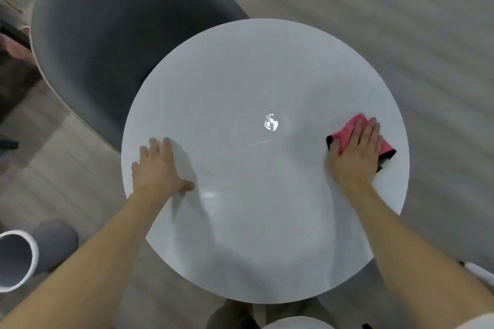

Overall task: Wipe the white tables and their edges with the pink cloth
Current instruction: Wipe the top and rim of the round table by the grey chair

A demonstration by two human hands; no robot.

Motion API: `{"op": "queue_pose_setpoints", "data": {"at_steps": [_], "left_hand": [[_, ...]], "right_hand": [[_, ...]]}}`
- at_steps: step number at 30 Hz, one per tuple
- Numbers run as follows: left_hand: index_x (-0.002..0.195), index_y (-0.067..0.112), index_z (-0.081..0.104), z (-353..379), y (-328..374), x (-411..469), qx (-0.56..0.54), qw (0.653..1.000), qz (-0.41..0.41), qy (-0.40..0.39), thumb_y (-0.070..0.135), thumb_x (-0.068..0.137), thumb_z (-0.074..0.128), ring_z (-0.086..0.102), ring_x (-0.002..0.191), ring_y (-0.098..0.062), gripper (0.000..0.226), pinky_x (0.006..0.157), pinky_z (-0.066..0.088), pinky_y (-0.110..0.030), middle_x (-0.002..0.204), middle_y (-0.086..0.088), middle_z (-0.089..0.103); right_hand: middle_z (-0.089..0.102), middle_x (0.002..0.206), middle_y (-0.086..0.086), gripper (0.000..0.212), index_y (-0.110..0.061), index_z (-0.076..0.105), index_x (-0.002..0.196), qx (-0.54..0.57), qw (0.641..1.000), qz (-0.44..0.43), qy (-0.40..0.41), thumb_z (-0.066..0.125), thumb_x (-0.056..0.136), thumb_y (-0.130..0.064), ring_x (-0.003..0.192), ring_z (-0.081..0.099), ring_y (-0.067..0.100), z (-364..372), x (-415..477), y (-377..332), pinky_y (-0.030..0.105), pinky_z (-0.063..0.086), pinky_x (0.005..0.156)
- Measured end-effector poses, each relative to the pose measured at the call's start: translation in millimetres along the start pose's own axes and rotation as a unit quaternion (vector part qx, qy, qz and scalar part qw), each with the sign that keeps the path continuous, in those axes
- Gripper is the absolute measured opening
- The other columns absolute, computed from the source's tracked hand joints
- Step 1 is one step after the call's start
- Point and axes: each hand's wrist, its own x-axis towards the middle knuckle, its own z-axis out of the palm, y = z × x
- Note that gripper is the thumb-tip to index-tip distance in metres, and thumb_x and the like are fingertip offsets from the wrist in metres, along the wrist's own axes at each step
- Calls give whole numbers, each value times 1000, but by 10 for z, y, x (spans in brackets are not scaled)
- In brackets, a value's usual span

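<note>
A round white table (254,83) fills the middle of the head view, with a bright light glare near its centre. My right hand (357,152) lies flat with straight fingers on the folded pink cloth (347,131), pressing it onto the tabletop near the right rim. Dark trim of the cloth shows at its left and lower right corners. My left hand (157,168) rests flat on the table close to the left edge, fingers spread, holding nothing.
A grey upholstered chair (112,43) stands against the table's far left side. A white cylindrical bin (16,256) and a grey round object (56,240) sit on the floor at the lower left. Another white rim (294,322) shows at the bottom edge. Light wood flooring surrounds the table.
</note>
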Motion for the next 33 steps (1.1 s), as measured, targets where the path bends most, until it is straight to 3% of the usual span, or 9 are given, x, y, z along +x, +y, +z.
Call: {"op": "queue_pose_setpoints", "data": {"at_steps": [2,5,10,16,19,24,28,30,33], "left_hand": [[151,16,27,54,14,126,3,1000,-11,-23,68,41,102,43,138,-40,142,87,61,-53,154,-15,38],[149,17,29,88,1,147,17,1000,-3,-15,69,41,102,47,134,-38,140,75,57,-48,153,-13,40],[150,19,28,145,-57,142,22,1000,3,5,74,41,99,46,137,-37,141,71,59,-48,155,-11,39],[142,20,30,130,-68,120,37,999,8,-7,78,41,96,48,128,-33,135,56,46,-39,147,-8,41],[146,19,27,135,-61,139,37,999,9,-9,77,43,96,48,129,-33,137,58,46,-39,150,-9,39],[144,19,31,149,-92,156,40,999,8,-11,78,41,96,52,123,-32,135,56,42,-37,146,-9,44],[145,20,31,122,-85,143,46,999,14,-9,81,42,93,53,125,-32,135,58,43,-38,148,-8,45],[147,20,28,79,-71,128,51,999,17,-9,84,44,91,51,127,-31,137,59,43,-38,152,-7,41],[155,20,22,70,-65,84,54,998,24,-7,87,48,87,48,135,-31,142,67,44,-39,162,-8,34]], "right_hand": [[14,174,34,84,6,13,168,23,999,34,16,35,103,-43,163,14,47,25,-165,-624,59,13,133],[27,167,34,86,7,21,164,36,985,-165,-35,32,97,-45,154,31,49,67,-703,-1822,64,31,120],[3,182,6,75,-15,15,173,62,909,-406,-76,32,114,-57,168,-3,25,188,-998,-2022,50,10,134],[10,181,11,80,-16,10,173,-6,996,-93,2,22,110,-63,167,7,31,-70,334,-138,53,7,135],[11,178,23,79,-5,11,172,21,998,55,36,30,110,-50,166,9,39,-25,466,-518,59,13,132],[22,176,21,72,-2,22,169,39,940,-340,-15,38,108,-38,165,14,38,271,-439,-2441,56,11,132],[20,179,10,68,-12,29,170,42,867,-495,-37,39,113,-48,167,10,28,250,-458,-2219,52,11,134],[30,175,13,67,-10,32,169,39,899,-436,-4,44,112,-44,165,19,33,222,-110,-1584,59,18,131],[18,179,13,73,-14,17,173,17,989,-147,26,28,112,-54,166,14,32,18,381,-527,56,17,132]]}}
